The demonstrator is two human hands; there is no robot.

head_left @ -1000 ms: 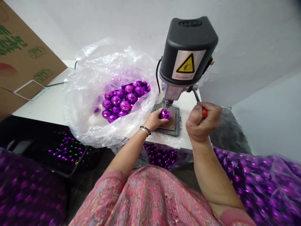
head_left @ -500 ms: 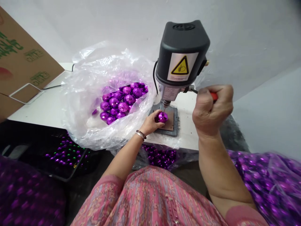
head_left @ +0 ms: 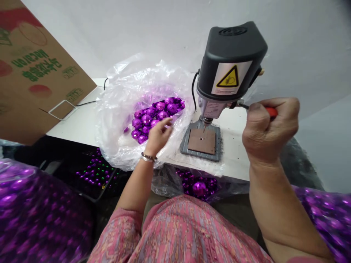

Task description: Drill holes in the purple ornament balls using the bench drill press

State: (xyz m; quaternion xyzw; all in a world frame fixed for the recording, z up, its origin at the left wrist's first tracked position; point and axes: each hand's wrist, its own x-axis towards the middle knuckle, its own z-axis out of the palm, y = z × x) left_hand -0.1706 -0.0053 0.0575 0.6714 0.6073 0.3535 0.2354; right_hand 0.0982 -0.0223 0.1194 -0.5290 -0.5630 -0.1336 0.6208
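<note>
My right hand [head_left: 270, 129] is wrapped round the red-tipped feed lever [head_left: 271, 111] of a small black and silver drill press [head_left: 231, 69]. Below its chuck, the thin bit hangs over a brown board [head_left: 201, 141] with a hole in it, on the grey base; no ball is on the board. My left hand [head_left: 160, 135] reaches over an open clear plastic bag [head_left: 120, 157], fingers slightly bent and apart, with nothing visible in them. Shiny purple faceted balls [head_left: 146, 119] lie in the bag just beyond it. One larger-looking purple ball [head_left: 199, 188] shows below the table edge, above many others.
A printed cardboard box [head_left: 44, 76] stands at the left. Full bags of purple balls flank me, one at the left [head_left: 41, 212] and one at the right [head_left: 326, 215]. A black crate [head_left: 95, 199] sits below the white table [head_left: 74, 126]. Dark shavings surround the drill base.
My left hand has left the drill board and moved left over the bag, letting go of the purple ball. That ball now appears below the table edge. My right hand stays on the lever.
</note>
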